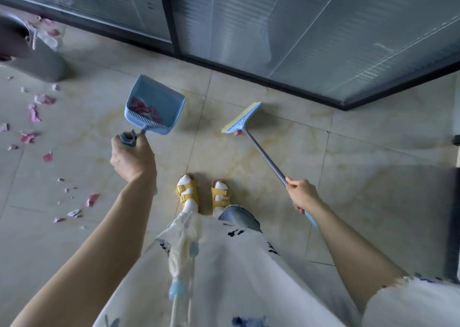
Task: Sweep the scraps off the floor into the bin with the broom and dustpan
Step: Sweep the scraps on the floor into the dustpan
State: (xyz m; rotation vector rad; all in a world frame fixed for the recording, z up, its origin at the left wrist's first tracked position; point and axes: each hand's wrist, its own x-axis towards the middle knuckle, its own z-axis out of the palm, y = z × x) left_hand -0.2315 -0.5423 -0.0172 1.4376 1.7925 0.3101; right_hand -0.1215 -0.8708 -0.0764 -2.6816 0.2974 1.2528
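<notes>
My left hand (132, 157) grips the handle of a blue dustpan (159, 97), held off the floor with pink scraps (145, 110) lying inside it. My right hand (302, 193) holds the grey handle of a broom; its blue and yellow head (241, 119) rests on the tiles to the right, with one pink scrap (238, 132) beside it. Several pink and white scraps (33, 114) are scattered over the floor at the left. A grey bin (37, 60) stands at the far left, partly out of view.
A dark-framed glass partition (249, 40) runs along the back. My feet in yellow sandals (204, 193) stand on the tiles between the two tools. A dark object (454, 222) sits at the right edge.
</notes>
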